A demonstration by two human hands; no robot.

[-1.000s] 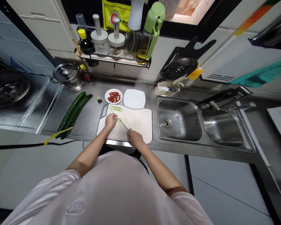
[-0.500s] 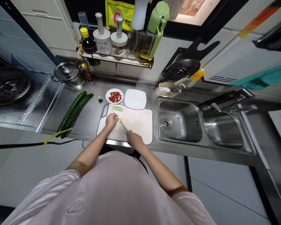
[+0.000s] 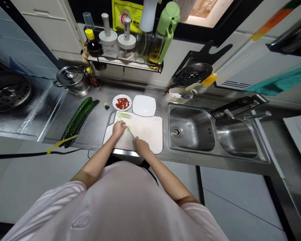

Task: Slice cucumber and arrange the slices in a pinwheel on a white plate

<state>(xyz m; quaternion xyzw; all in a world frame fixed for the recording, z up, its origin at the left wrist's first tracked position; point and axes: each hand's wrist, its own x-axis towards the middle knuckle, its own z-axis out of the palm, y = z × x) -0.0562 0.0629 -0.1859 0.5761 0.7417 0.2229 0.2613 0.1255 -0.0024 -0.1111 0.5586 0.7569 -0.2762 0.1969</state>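
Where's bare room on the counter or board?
Free: counter between cucumbers and board, nearer the person than the scraps; the board's right side, past the knife and right hand; the square plate. Crowded: the board's left, with slices and left hand; the shelf, lined with bottles and jars.

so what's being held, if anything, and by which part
The right hand grips a knife at its handle end. Whether the left hand holds anything can't be told.
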